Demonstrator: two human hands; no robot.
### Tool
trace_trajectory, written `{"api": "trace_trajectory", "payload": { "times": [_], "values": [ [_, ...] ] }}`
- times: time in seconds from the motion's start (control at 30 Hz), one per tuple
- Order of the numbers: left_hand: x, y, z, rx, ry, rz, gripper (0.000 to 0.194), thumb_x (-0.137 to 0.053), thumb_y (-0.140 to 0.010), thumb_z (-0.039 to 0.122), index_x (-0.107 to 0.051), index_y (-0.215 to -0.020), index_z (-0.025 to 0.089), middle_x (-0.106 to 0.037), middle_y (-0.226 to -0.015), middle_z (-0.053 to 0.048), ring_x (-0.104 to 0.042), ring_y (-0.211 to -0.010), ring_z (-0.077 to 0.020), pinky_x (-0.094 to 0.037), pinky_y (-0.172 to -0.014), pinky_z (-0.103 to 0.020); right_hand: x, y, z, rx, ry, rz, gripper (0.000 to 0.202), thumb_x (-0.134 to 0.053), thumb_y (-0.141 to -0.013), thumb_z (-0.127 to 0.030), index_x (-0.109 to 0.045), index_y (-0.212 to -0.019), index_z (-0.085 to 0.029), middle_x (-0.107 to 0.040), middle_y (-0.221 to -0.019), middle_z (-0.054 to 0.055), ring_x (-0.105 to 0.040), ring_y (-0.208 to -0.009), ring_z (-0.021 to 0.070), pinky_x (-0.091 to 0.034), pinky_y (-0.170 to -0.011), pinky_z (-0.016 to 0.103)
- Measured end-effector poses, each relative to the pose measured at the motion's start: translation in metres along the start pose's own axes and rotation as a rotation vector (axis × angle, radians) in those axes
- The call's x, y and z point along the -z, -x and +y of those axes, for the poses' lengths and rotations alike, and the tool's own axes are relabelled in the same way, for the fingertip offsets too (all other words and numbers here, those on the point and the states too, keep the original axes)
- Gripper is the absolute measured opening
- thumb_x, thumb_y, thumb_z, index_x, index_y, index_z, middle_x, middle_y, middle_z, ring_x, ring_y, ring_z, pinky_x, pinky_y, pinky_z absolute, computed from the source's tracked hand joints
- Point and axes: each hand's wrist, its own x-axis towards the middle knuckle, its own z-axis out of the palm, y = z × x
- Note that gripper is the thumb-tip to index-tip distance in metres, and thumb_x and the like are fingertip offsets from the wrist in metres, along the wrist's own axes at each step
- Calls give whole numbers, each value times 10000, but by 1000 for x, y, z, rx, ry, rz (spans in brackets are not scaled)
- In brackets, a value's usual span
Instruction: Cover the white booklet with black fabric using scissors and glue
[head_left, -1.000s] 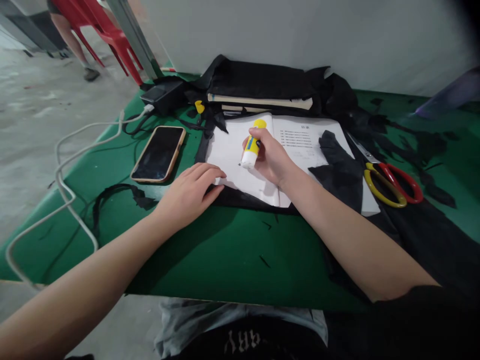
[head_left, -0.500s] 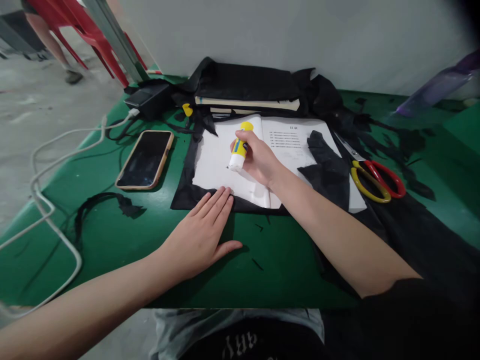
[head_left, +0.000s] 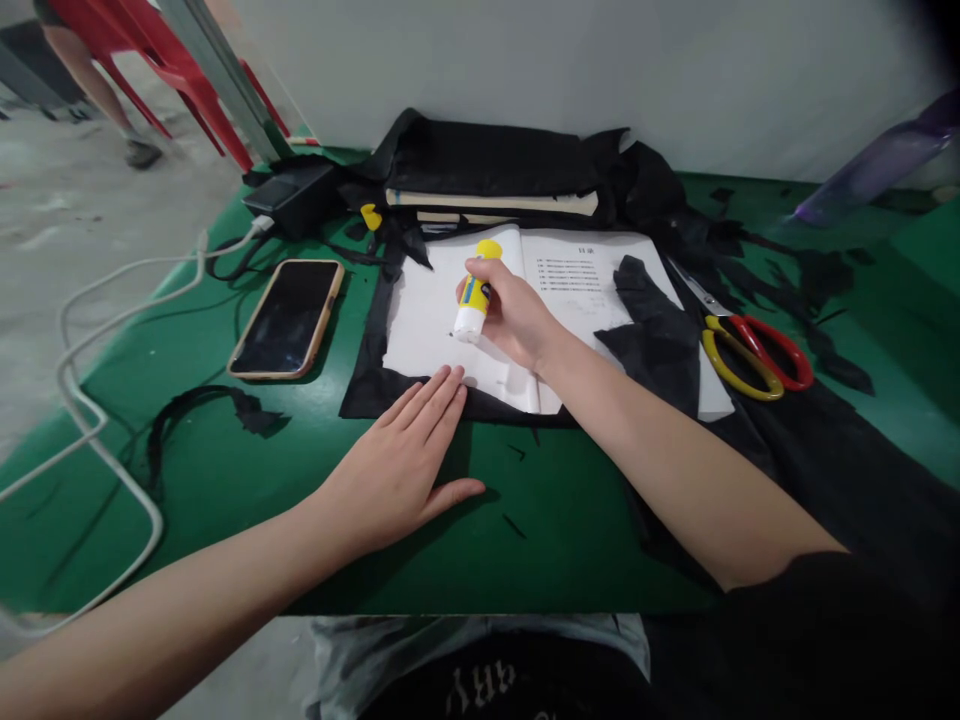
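Green table (head_left: 570, 560) spans the lower frame, a spread book (head_left: 420, 300) near centre. Over the book's left side, the right hand (head_left: 506, 310) grips a glue stick (head_left: 471, 294), probably light, stiff and smooth, best held round its middle; the left hand (head_left: 397, 475) lies flat, fingertips at the book's lower edge.

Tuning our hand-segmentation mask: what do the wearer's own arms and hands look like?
Left hand and right hand: no gloves, rings or wristwear visible. Right arm: black sleeve ending around the elbow. Left arm: bare to the picture's edge, no sleeve in view. No markings seen.
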Motion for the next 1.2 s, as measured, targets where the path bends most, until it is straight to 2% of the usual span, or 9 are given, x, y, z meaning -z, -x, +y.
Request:
{"api": "trace_trajectory", "payload": {
  "times": [0.13,0.27,0.33,0.67,0.9,1.07,1.2],
  "values": [
    [5,0,3,-63,15,79,765,-364,-895,606,-294,-1418,53,-254,-1506,-188,-185,-1408,-295,-238,-1136,-457,-2,2,-2,-2,7,11,278,-660,-746,-405,-459,-702,-217,-468,-599,-44,-472,-555,88,-398,-551,214],
    [7,0,5,-79,57,96,650,-415,-900,552,-401,-1363,97,-453,-1386,-168,-377,-1309,-296,-344,-1070,-455,-2,3,-2,-9,23,3,287,-658,-744,-420,-464,-687,-215,-470,-595,-43,-464,-548,87,-392,-544,215],
    [6,-1,5,-66,68,87,644,-422,-896,554,-431,-1343,91,-501,-1328,-168,-434,-1252,-295,-379,-1037,-448,-2,2,-2,-8,26,1,285,-654,-746,-419,-468,-681,-213,-466,-590,-42,-454,-542,85,-385,-536,214],
    [4,-2,7,-69,51,24,706,-387,-889,603,-395,-1382,98,-438,-1399,-151,-382,-1283,-297,-337,-1063,-460,-2,2,-1,8,21,-6,293,-652,-758,-417,-462,-670,-212,-449,-576,-42,-442,-533,90,-380,-536,223],
    [3,-2,7,-61,71,32,695,-392,-888,598,-366,-1397,125,-424,-1398,-155,-377,-1278,-310,-347,-1047,-474,-2,2,-1,5,6,-6,271,-654,-757,-396,-466,-683,-215,-453,-578,-46,-445,-531,87,-380,-528,218],
    [11,0,3,-48,79,149,528,-471,-908,430,-385,-1381,213,-456,-1350,-123,-422,-1225,-306,-390,-1003,-484,-2,1,-2,-5,-18,8,277,-666,-744,-405,-469,-691,-218,-480,-589,-47,-465,-534,88,-395,-528,219],
    [16,-1,-9,58,68,222,426,-464,-914,307,-461,-1295,118,-548,-1223,-149,-495,-1133,-292,-430,-968,-457,-2,1,-3,-20,-8,29,294,-659,-746,-431,-463,-686,-220,-487,-585,-46,-464,-525,89,-390,-516,220]
  ]
}}
